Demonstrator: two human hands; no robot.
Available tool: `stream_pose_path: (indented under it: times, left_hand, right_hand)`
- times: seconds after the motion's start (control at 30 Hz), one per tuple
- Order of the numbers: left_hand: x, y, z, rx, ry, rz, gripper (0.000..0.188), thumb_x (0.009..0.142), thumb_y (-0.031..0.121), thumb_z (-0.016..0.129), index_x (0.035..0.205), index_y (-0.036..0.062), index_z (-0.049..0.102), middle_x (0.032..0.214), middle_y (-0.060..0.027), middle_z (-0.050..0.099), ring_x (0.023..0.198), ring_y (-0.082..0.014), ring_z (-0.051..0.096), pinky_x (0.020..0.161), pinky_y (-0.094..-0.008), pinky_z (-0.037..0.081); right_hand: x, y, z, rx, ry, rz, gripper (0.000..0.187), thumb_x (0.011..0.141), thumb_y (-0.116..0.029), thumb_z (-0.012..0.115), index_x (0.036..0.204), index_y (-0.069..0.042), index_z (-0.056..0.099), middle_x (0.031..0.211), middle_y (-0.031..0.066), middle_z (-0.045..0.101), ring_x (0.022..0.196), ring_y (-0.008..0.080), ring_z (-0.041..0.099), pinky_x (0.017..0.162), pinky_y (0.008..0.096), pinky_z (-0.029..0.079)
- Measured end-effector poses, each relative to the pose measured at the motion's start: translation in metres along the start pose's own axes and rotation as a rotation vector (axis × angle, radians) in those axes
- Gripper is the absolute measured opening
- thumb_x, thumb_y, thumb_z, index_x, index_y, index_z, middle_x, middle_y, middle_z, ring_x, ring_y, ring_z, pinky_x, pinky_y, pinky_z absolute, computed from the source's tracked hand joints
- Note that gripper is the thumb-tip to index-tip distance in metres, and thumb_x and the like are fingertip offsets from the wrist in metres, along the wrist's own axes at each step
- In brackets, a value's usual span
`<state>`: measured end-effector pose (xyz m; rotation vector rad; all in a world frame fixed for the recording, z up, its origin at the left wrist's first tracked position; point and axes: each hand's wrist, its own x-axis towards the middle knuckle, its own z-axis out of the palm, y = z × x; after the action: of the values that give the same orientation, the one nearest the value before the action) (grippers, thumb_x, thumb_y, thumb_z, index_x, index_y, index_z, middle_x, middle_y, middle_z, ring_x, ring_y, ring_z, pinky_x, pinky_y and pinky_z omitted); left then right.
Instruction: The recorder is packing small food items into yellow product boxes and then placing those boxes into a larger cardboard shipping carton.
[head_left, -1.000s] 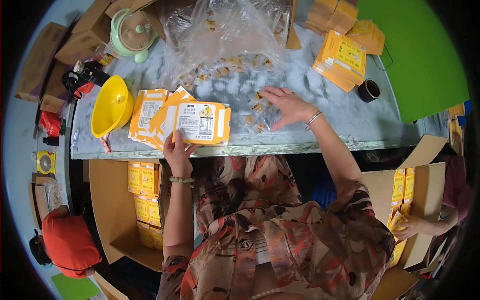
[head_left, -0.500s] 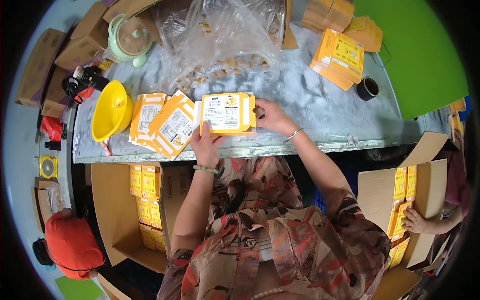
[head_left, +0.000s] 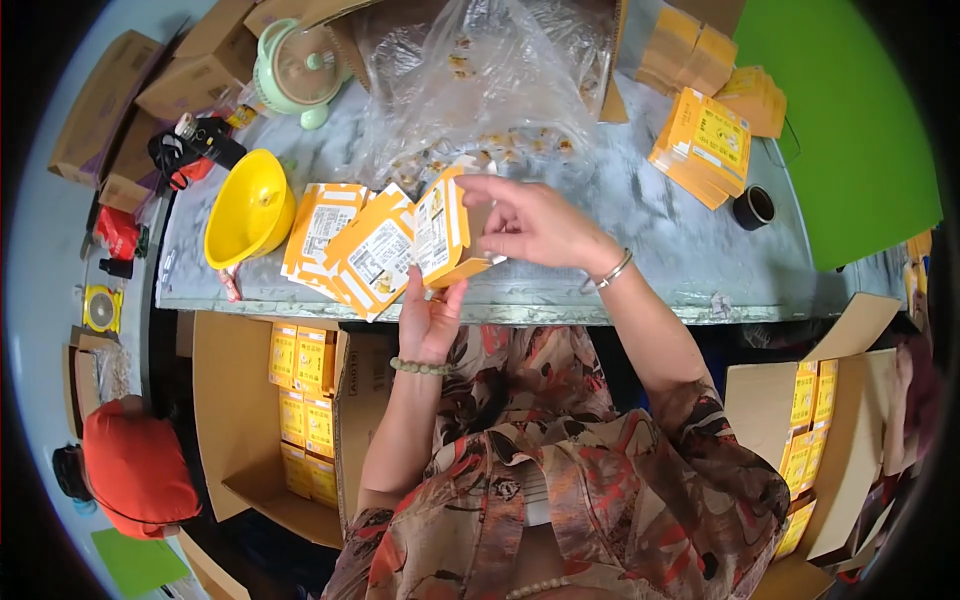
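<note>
A yellow-and-white carton (head_left: 437, 228), opened out into a box shape, is tilted up over the table's near edge. My left hand (head_left: 432, 325) grips its lower end, thumb on the near side and fingers beneath. At the carton's right end is my right hand (head_left: 550, 225), fingers apart, the index fingertip by the top edge. Whether that fingertip touches the carton I cannot tell. Just left of the carton, several flat, unfolded cartons (head_left: 370, 255) overlap on the table.
Left of them stands a yellow bowl (head_left: 250, 210). A clear plastic bag (head_left: 480, 90) of small wrapped pieces spreads at the back. Flat carton stacks (head_left: 705, 145) and a dark cup (head_left: 754, 207) lie right. Open cardboard boxes (head_left: 235, 400) flank me; a person in red (head_left: 140, 470) is lower left.
The carton has swung from lying level to tilted up, its open end toward my right hand. My right hand has let go of its right edge and spread its fingers. The view has shifted slightly.
</note>
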<state>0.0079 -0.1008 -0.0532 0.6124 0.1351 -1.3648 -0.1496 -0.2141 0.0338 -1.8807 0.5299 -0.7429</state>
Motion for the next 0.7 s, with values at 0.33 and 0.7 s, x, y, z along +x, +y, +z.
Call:
stream_pose_path:
  times: [0.33, 0.7]
  left_hand:
    - [-0.04, 0.034, -0.004, 0.376, 0.03, 0.343, 0.031, 0.085, 0.028, 0.039, 0.105, 0.0036, 0.043, 0.092, -0.0086, 0.055, 0.083, -0.0189, 0.055, 0.068, -0.0309, 0.049]
    - [-0.026, 0.034, -0.034, 0.532, 0.187, 0.441, 0.026, 0.084, 0.025, 0.043, 0.097, 0.0024, 0.044, 0.085, -0.0099, 0.056, 0.074, -0.019, 0.057, 0.059, -0.031, 0.051]
  right_hand:
    - [0.054, 0.133, -0.015, -0.829, 0.334, 0.088, 0.042, 0.065, -0.029, 0.062, 0.102, -0.013, 0.053, 0.109, 0.0143, 0.046, 0.104, 0.0256, 0.04, 0.085, 0.0397, 0.032]
    - [-0.016, 0.114, 0.017, -0.92, 0.023, -0.076, 0.037, 0.068, -0.026, 0.057, 0.104, -0.021, 0.049, 0.114, 0.0029, 0.037, 0.111, 0.0272, 0.027, 0.09, 0.0444, 0.023]
